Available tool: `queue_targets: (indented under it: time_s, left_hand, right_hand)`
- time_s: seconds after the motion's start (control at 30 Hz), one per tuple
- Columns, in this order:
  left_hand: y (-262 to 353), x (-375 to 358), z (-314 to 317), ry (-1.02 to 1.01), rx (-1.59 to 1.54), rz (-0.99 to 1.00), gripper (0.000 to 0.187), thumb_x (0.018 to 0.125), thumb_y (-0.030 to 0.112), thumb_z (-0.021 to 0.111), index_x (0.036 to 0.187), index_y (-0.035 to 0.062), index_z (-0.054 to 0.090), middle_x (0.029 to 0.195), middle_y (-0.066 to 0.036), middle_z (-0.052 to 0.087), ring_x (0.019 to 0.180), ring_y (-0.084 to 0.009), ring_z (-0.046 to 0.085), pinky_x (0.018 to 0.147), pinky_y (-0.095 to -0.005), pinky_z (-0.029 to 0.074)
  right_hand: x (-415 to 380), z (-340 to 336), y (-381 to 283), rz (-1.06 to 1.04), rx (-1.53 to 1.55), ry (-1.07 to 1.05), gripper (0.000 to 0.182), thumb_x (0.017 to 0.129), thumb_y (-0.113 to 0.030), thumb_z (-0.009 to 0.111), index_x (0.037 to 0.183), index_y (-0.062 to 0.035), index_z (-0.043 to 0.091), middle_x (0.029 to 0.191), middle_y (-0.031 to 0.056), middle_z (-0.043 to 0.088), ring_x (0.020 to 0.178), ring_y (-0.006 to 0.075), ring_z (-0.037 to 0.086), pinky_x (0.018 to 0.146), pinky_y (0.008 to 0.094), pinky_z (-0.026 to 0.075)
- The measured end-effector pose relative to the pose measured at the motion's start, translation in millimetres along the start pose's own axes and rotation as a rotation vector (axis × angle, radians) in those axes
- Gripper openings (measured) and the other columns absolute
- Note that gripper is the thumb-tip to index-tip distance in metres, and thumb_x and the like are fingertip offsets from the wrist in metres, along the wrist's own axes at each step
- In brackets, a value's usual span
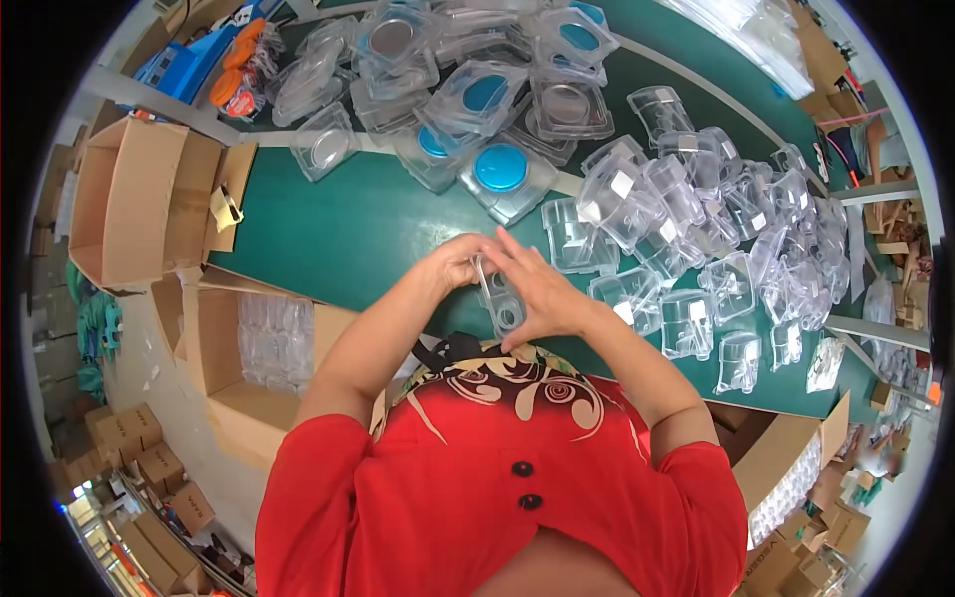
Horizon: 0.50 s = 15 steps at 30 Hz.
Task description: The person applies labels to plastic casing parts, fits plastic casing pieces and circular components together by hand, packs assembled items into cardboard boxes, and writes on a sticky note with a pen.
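A small clear plastic piece (pixel 504 306) with round ring shapes is between my hands, above the near edge of the green table and close to my body. My left hand (pixel 460 261) grips its upper left end with the fingers curled. My right hand (pixel 542 289) wraps round it from the right, thumb low and fingers over the top. The hands partly hide the piece. Just beyond them lies a clear plastic case with a blue disc (pixel 500 168). To the right a heap of clear plastic covers (pixel 686 189) spreads over the table.
Several clear cases with blue or clear discs (pixel 484 94) pile up at the back. A cardboard box (pixel 139 199) stands at the table's left end. Lower left, an open carton (pixel 227 343) holds clear parts (pixel 274 338). Another carton (pixel 776 463) is at lower right.
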<state>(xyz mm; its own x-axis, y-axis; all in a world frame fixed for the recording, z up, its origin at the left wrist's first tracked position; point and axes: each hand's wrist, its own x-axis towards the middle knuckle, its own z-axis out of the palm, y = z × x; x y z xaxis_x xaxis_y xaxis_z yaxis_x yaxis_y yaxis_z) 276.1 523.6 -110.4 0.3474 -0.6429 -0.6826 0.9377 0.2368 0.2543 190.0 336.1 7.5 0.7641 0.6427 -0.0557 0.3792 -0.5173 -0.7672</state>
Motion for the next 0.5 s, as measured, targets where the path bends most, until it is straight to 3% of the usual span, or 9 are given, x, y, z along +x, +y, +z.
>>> queue_targets:
  time_s: [0.1, 0.23, 0.33, 0.37, 0.47, 0.5]
  left_hand:
    - [5.9, -4.2, 3.2, -0.144, -0.024, -0.036, 0.017, 0.085, 0.002, 0.057, 0.1, -0.0061, 0.056, 0.087, -0.014, 0.064, 0.068, -0.0191, 0.067, 0.059, -0.0267, 0.06]
    - [8.3, -1.4, 12.0, -0.146, -0.023, -0.009, 0.019, 0.087, 0.008, 0.058, 0.099, -0.0067, 0.056, 0.083, -0.012, 0.063, 0.066, -0.0193, 0.065, 0.059, -0.0292, 0.059]
    - [18.0, -20.8, 52.7, 0.103, 0.474, 0.066, 0.019, 0.088, 0.012, 0.057, 0.1, -0.0032, 0.058, 0.083, -0.011, 0.063, 0.067, -0.0182, 0.065, 0.06, -0.0268, 0.058]
    - [23.5, -23.2, 64.3, 0.227, 0.805, 0.119, 0.022, 0.089, 0.016, 0.056, 0.102, -0.0017, 0.06, 0.084, -0.013, 0.065, 0.072, -0.0235, 0.066, 0.065, -0.032, 0.056]
    - [47.9, -27.4, 74.9, 0.421, 1.554, 1.239, 0.031, 0.086, 0.018, 0.061, 0.107, -0.0036, 0.058, 0.088, -0.017, 0.064, 0.08, -0.0308, 0.064, 0.076, -0.0408, 0.052]
    - [66.3, -28.9, 84.2, 0.434, 1.625, 1.519, 0.038, 0.083, 0.019, 0.064, 0.113, -0.0034, 0.055, 0.092, -0.018, 0.063, 0.085, -0.0342, 0.062, 0.08, -0.0442, 0.049]
  right_hand:
    - [0.5, -4.1, 4.3, -0.013, 0.006, -0.008, 0.123, 0.045, -0.034, 0.09, 0.145, -0.0124, 0.022, 0.15, 0.0248, 0.013, 0.138, 0.0398, 0.02, 0.112, 0.0512, 0.023]
    - [1.2, -6.3, 11.0, 0.005, 0.086, 0.052, 0.116, 0.046, -0.034, 0.09, 0.142, -0.0112, 0.029, 0.147, 0.0218, 0.022, 0.133, 0.0382, 0.03, 0.108, 0.0451, 0.03]
    - [-2.8, -5.6, 15.0, 0.045, 0.181, 0.256, 0.114, 0.049, -0.038, 0.089, 0.142, -0.0084, 0.029, 0.139, 0.0184, 0.036, 0.129, 0.035, 0.038, 0.106, 0.0428, 0.035]
    - [-4.0, -7.4, 17.8, 0.054, 0.202, 0.35, 0.114, 0.051, -0.04, 0.088, 0.142, -0.0073, 0.029, 0.135, 0.0169, 0.041, 0.128, 0.0336, 0.041, 0.105, 0.0423, 0.036]
    - [-13.4, -9.4, 31.8, 0.185, 1.098, 0.576, 0.109, 0.057, -0.051, 0.084, 0.141, -0.0056, 0.031, 0.128, 0.0138, 0.049, 0.119, 0.0285, 0.051, 0.097, 0.0414, 0.043]
    - [-15.1, -5.2, 35.5, 0.162, 1.167, 0.656, 0.105, 0.065, -0.069, 0.07, 0.14, -0.0056, 0.033, 0.123, 0.0142, 0.054, 0.108, 0.0275, 0.059, 0.091, 0.0412, 0.048]
